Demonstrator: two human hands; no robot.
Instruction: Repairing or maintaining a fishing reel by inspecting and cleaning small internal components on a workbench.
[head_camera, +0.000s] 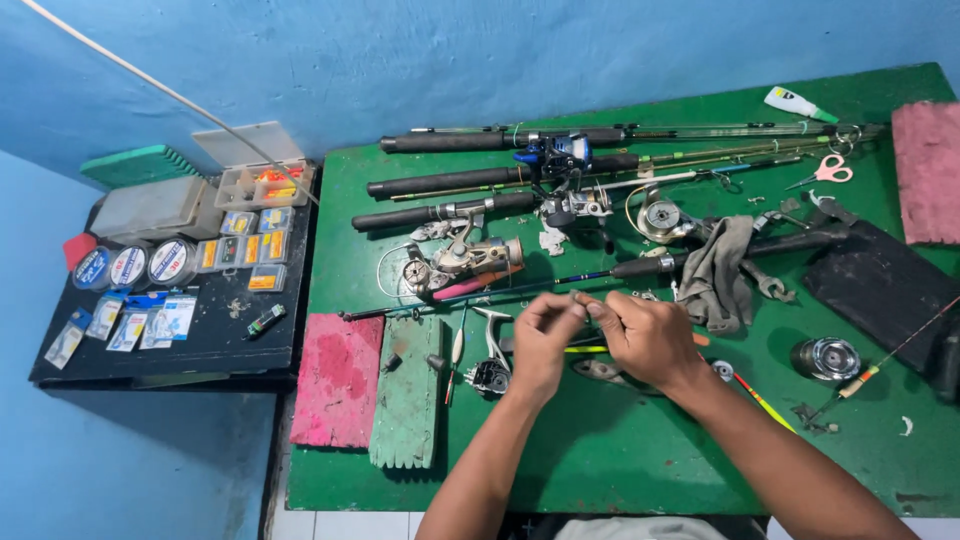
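My left hand (541, 335) and my right hand (647, 338) meet above the middle of a green table (620, 450). Their fingertips pinch a very small part (583, 298) between them; it is too small to tell what it is. Under the hands lie a dismantled reel body (490, 375), a yellow float (585, 349) and a thin dark rod (500, 291). Several fishing rods with reels (555, 155) lie side by side at the table's far edge.
A grey rag (715, 270), a reel spool (826, 358), pink scissors (827, 170), a black pad (880, 285) and pink foam (338, 380) and green foam (408, 392) lie on the table. A black side table (215, 335) at left holds line spools (130, 266) and tackle packets.
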